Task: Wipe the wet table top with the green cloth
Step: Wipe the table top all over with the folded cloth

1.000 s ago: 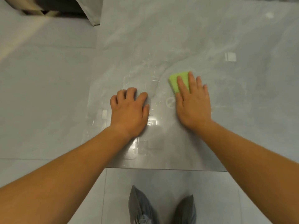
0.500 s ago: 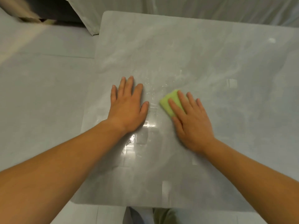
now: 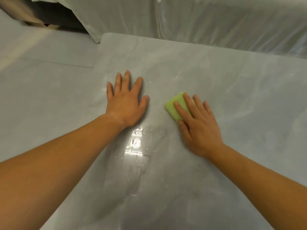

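Left hand [image 3: 126, 103]: flat on the table top [image 3: 232, 80], palm down, fully open, fingers spread and pointing toward 12 o'clock, thumb out toward 3 o'clock. Nothing held; only the grey stone surface under the palm. Forearm running back toward 8 o'clock and out of view at the lower left edge.

Right hand [image 3: 197, 123]: also palm down and open, fingers extended and slightly fanned, pointing toward 11 o'clock. Index and middle fingers pressed on the green cloth [image 3: 174, 108], not curled round it; ring and little fingers just past its 3 o'clock edge, apparently on the bare table. No closed grip visible: cloth pinned flat under the fingers rather than clasped. Forearm leading away toward 4 o'clock.

Green cloth: a small folded pad, pale lime, lying on the table top at 3 o'clock from the left hand and apart from it, its exposed corner sticking out toward 10 o'clock from beneath the right fingers.

Wet patch [image 3: 136, 146]: glossy, with a bright ceiling-light reflection and scattered droplets, between the two wrists, at 6 o'clock from the left thumb and 8 o'clock from the cloth. Faint smears over the rest of the stone.

Beyond the far edge, at 12 o'clock: pale translucent sheeting [image 3: 199, 20]. At 9 o'clock: grey floor [image 3: 41, 88].
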Tool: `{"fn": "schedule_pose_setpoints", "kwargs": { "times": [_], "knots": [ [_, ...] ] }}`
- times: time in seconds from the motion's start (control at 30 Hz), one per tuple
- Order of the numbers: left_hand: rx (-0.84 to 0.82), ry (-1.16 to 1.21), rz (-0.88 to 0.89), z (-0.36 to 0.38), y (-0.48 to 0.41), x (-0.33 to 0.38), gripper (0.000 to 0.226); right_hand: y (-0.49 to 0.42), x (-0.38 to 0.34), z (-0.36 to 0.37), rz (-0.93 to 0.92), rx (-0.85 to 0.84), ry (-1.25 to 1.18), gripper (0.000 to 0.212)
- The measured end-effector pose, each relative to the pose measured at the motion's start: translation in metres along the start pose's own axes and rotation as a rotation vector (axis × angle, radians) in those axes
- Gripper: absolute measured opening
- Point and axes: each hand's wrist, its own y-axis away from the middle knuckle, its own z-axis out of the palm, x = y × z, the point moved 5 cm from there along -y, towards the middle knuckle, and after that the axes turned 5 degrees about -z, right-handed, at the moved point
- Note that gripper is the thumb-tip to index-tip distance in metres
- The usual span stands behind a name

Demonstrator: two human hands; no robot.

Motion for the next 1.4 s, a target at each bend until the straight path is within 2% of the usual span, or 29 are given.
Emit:
{"fn": "schedule_pose_setpoints", "kwargs": {
  "times": [0.07,0.1,0.2,0.27,0.3,0.4,0.47,0.57,0.63,0.67,0.77,0.83,0.87,0.97,1.03,1.07,1.17,1.23,1.4],
  "knots": [
    [-0.013,-0.009,-0.013,0.000,-0.006,-0.003,0.067,-0.007,0.021,-0.006,-0.076,-0.045,0.008,0.052],
    [-0.007,-0.013,-0.014,-0.001,-0.011,-0.003,0.065,-0.023,0.037,-0.012,-0.055,-0.040,0.022,0.052],
    [0.052,-0.004,-0.021,-0.002,-0.019,0.000,0.060,-0.086,0.075,-0.031,0.171,0.039,-0.003,0.051],
    [0.083,-0.006,-0.025,-0.001,-0.019,0.002,0.062,-0.114,0.074,-0.034,0.254,0.078,-0.019,0.051],
    [0.092,-0.010,-0.021,0.000,-0.018,0.002,0.064,-0.117,0.065,-0.030,0.217,0.080,-0.004,0.052],
    [0.099,-0.007,-0.007,0.001,-0.016,0.003,0.069,-0.100,0.041,-0.020,-0.065,-0.012,0.039,0.053],
    [0.092,-0.014,0.001,0.001,-0.015,0.002,0.071,-0.109,0.053,-0.024,-0.119,-0.059,0.038,0.053],
    [0.093,-0.033,0.011,0.001,-0.015,0.002,0.071,-0.162,0.075,-0.037,0.122,0.017,0.013,0.053],
    [0.104,-0.029,0.006,0.001,-0.016,0.001,0.070,-0.182,0.063,-0.037,0.185,0.061,0.011,0.054],
    [0.107,-0.022,0.004,0.001,-0.016,0.002,0.070,-0.181,0.050,-0.034,0.133,0.068,0.024,0.054],
    [0.105,-0.015,-0.002,0.001,-0.016,0.003,0.069,-0.148,0.016,-0.020,-0.191,-0.015,0.063,0.054],
    [0.099,-0.013,-0.003,0.001,-0.016,0.003,0.069,-0.144,0.021,-0.021,-0.295,-0.090,0.077,0.054],
    [0.097,-0.008,0.000,0.001,-0.016,0.001,0.068,-0.155,0.028,-0.024,-0.269,-0.086,0.078,0.053],
    [0.100,0.004,0.010,0.001,-0.017,0.001,0.067,-0.202,0.051,-0.034,0.031,-0.003,0.032,0.052],
    [0.096,0.023,-0.002,0.001,-0.017,0.000,0.069,-0.206,0.040,-0.033,0.138,0.030,0.029,0.053],
    [0.095,0.042,-0.008,0.000,-0.017,0.000,0.070,-0.198,0.029,-0.029,0.107,0.038,0.041,0.054],
    [0.083,0.114,0.011,-0.005,-0.015,-0.004,0.072,-0.150,-0.005,-0.017,-0.207,-0.044,0.060,0.054],
    [0.077,0.134,0.039,-0.010,-0.007,-0.010,0.069,-0.145,-0.001,-0.018,-0.300,-0.100,0.072,0.054],
    [0.043,0.147,0.033,-0.007,0.031,-0.031,0.064,-0.176,0.014,-0.022,0.095,0.023,-0.010,0.052]
  ]
}}
